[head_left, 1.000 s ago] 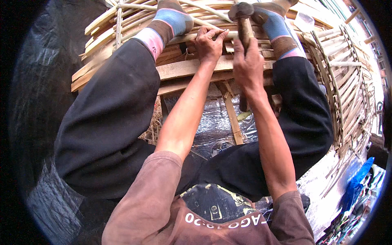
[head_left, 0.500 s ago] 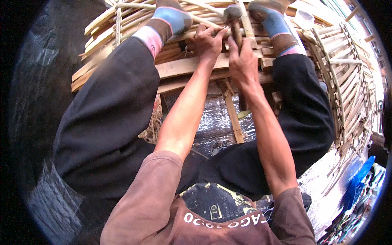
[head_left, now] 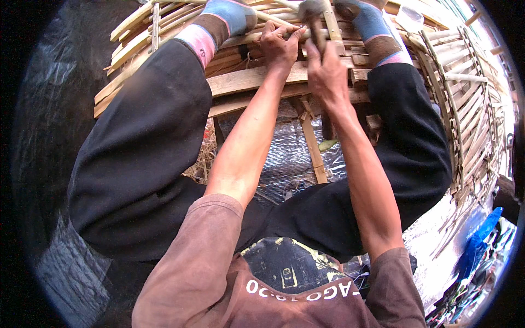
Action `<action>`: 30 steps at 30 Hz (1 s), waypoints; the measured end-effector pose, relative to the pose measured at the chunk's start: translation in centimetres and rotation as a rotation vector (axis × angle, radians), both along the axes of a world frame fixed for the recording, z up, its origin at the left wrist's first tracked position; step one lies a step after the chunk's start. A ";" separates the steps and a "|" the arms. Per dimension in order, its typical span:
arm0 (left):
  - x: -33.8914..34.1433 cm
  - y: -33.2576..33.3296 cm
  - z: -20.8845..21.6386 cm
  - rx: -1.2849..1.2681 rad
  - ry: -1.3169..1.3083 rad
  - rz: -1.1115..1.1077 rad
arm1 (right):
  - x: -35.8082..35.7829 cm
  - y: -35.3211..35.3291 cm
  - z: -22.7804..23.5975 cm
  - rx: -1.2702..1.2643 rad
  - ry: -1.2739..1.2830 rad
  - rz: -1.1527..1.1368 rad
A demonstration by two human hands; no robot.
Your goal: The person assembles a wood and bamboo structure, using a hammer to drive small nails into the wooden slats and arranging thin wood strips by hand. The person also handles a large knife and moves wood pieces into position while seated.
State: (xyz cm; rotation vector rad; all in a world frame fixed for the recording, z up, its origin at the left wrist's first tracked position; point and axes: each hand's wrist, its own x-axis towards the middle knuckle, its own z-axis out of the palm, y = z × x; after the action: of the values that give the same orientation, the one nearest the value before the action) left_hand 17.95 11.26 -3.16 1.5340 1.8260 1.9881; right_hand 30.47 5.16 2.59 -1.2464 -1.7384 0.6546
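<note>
My right hand [head_left: 328, 74] is wrapped round the wooden handle of a hammer [head_left: 312, 11], whose dark head is at the top edge of the view. Just left of it, my left hand [head_left: 280, 48] is closed, thumb and forefinger pinched together beside the hammer. What the pinch holds is too small to make out. Beneath both hands lies a slatted frame of pale bamboo or wood strips [head_left: 257, 76], crossed by an upright strip [head_left: 331, 24] right of the hammer. My feet, in striped socks [head_left: 232, 16], rest on the slats at either side.
Another slatted panel [head_left: 465, 98] curves along the right. Black sheeting [head_left: 49, 136] covers the left side. Between my legs are silvery foil [head_left: 279, 158] and a slanting wooden strip [head_left: 313, 145]. A blue plastic piece [head_left: 478, 240] lies at the lower right.
The scene has shifted slightly upward in the view. Both hands keep nearly the same place on the frame, and the hammer is a little blurred now.
</note>
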 end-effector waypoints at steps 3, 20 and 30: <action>-0.4 0.2 -1.0 0.004 0.065 -0.018 | -0.1 0.8 -0.9 0.026 -0.041 0.026; -1.4 0.9 -1.7 -0.001 0.055 0.019 | -0.4 0.2 -0.6 -0.008 -0.074 0.035; -0.8 0.7 -1.1 0.044 0.093 0.038 | 0.2 0.6 -0.3 -0.050 -0.103 0.044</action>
State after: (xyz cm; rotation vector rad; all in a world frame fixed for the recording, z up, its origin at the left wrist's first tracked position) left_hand 17.16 11.99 -4.26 1.6423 1.8708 2.0195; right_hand 30.63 5.73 2.28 -1.2994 -1.8484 0.6728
